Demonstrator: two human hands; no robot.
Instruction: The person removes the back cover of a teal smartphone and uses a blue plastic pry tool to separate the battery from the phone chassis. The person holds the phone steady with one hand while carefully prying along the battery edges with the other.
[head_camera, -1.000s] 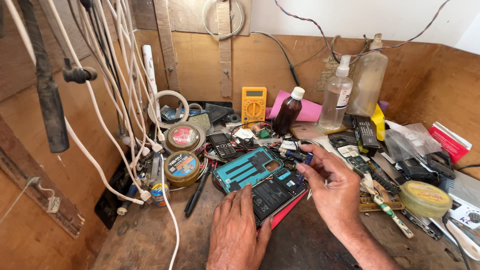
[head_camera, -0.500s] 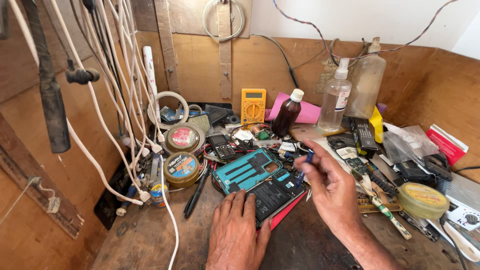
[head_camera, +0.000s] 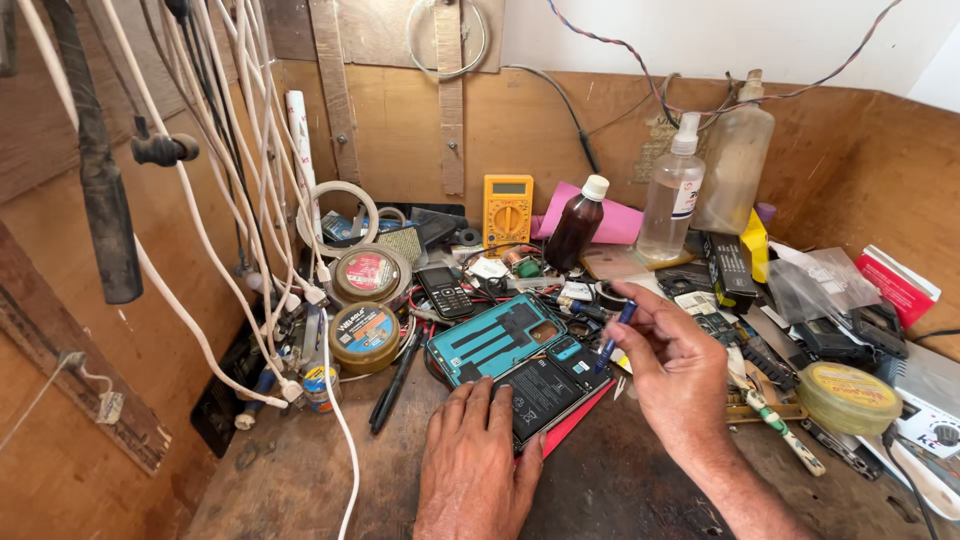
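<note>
The left hand (head_camera: 475, 455) lies flat, palm down, fingers spread, on the near edge of the workbench (head_camera: 300, 480); its fingertips press the lower end of the opened phone (head_camera: 548, 392). The right hand (head_camera: 672, 365) is raised just right of the phone, thumb and forefinger pinched on a small blue-handled screwdriver (head_camera: 614, 334), whose tip points down toward the phone's upper right corner. Whether the tip touches the phone cannot be told.

The phone lies near the middle of the workbench, close to the near edge, with its dark inner side and battery face up. A teal back cover (head_camera: 495, 337) rests against its upper left side, touching it. A red flat piece (head_camera: 580, 415) shows under the phone's right edge.

Left of the cover stand two round tins (head_camera: 365, 325), one behind the other, and a small keypad phone (head_camera: 444, 292) lies between the tins and the cover. White cables (head_camera: 250, 200) hang down at the left edge.

Toward the back edge stand a yellow multimeter (head_camera: 507, 208), a brown bottle (head_camera: 577, 226) with white cap, a clear spray bottle (head_camera: 672, 190) and a larger cloudy bottle (head_camera: 735, 160). Toward the right edge lies a roll of yellow tape (head_camera: 848, 396), well apart from the right hand.
</note>
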